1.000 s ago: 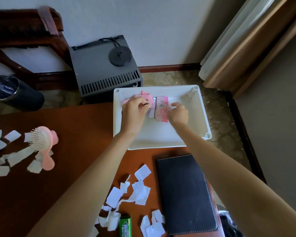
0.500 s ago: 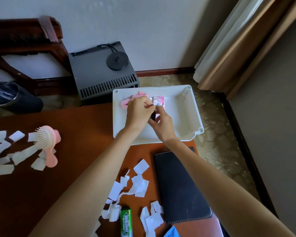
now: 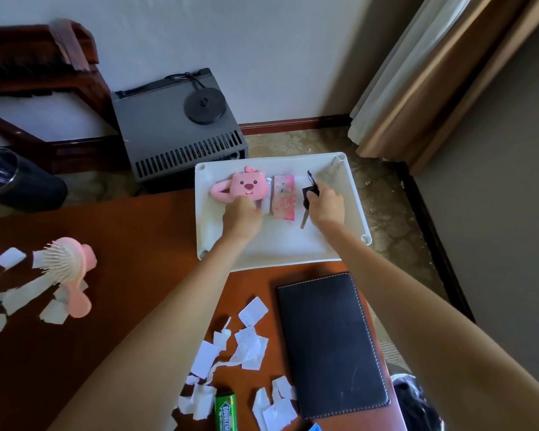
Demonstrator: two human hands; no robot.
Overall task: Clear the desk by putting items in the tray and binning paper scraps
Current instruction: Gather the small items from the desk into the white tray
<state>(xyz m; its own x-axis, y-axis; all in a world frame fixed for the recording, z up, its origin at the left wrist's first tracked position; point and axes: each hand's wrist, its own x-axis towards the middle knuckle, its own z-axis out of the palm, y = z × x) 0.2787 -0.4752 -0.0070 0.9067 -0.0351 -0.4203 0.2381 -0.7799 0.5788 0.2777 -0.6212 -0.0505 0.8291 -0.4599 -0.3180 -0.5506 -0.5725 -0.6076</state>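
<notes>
— Two hands are in over the white tray (image 3: pixel 355 194)! The right hand (image 3: pixel 327 203) has its fingers curled round the black head of the key (image 3: pixel 309 194), blade pointing back towards the person, inside the tray.
— And the left hand (image 3: pixel 241 214)?
— Knuckles up, fingers tucked under at the near edge of the pink plush toy (image 3: pixel 249 185); whether it grips, I cannot tell. A pink packet (image 3: pixel 283 197) lies between plush and key.
— Out on the desk (image 3: pixel 122 231)?
— Paper scraps (image 3: pixel 249 343) beside a black notebook (image 3: pixel 330 343), a green gum pack (image 3: pixel 226 412), more scraps round a pink hairbrush (image 3: pixel 69 269). The bin (image 3: pixel 7 181) stands on the floor, far left.
</notes>
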